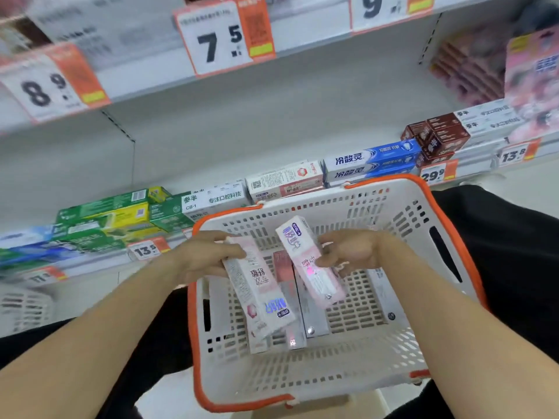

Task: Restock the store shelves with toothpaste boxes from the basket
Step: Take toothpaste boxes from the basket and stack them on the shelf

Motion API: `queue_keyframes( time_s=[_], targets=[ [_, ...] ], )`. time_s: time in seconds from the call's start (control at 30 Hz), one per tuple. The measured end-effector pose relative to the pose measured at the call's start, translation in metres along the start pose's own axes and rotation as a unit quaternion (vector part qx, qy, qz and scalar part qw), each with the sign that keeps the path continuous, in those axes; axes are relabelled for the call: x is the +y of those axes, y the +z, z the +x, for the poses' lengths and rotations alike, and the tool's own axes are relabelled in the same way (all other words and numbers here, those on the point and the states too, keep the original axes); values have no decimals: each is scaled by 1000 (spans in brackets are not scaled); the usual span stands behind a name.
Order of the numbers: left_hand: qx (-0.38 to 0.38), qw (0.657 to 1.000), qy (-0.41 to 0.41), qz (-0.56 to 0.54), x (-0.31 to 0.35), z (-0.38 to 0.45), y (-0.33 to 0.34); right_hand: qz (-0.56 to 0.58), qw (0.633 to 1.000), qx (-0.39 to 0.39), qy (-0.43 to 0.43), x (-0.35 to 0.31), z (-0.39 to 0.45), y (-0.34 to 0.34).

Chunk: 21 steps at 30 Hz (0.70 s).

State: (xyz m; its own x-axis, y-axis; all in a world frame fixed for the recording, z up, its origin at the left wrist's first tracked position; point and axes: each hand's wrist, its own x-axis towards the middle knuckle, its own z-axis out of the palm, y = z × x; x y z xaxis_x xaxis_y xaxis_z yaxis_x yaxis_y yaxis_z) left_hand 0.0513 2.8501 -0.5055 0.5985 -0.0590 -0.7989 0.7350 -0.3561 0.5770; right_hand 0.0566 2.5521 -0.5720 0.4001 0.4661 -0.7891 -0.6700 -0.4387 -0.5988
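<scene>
head cam: on my head | faces forward and down | close over my basket (348, 207), lower centre of frame | shelves (242, 128) near, across upper frame | single view

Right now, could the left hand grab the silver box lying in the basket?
Probably not yet: the left hand already grips a pink box, which lies over the silver box.

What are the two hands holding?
Each holds a pink toothpaste box by its upper end: left hand one box, right hand another.
</scene>
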Motion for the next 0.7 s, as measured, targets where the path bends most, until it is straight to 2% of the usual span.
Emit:
queue_keyframes(
  time_s=[0.2, 0.37, 0.47, 0.57, 0.7],
  targets=[
    [-91, 992, 81, 39, 66, -63, -51, 62, 983, -74, -154, -49, -32, 18],
    [-55, 991, 118, 0, 72, -77, -50, 119, 966, -89, -213, -70, -41, 41],
    [-18, 991, 132, -1, 65, -74, -38, 69, 972, -47, -218, -72, -39, 46],
    [-26, 984, 176, 16, 55, -70, -37, 37, 980, 18, -193, -72, -36, 40],
    [0, 982, 182, 40, 43, -66, -41, 71, 981, 41, -179, -72, -30, 41]
  ],
)
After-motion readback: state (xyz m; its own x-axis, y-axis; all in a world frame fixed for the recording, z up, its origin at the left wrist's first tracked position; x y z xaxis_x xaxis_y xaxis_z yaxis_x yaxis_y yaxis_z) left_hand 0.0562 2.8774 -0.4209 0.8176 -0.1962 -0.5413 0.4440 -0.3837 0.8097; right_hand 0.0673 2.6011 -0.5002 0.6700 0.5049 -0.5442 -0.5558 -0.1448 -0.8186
